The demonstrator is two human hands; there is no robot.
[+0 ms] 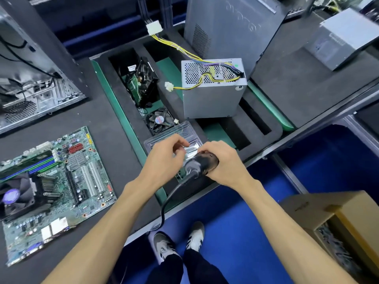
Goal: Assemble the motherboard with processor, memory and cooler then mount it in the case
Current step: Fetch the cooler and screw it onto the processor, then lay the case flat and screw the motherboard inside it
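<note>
From your head camera, your right hand is wrapped tight around a black electric screwdriver with a cord hanging down. Your left hand pinches its fingers over a clear plastic tray in the foam holder; you cannot tell what it holds. The motherboard, with its cooler on, lies flat on the table to your left. The case stands behind it.
</note>
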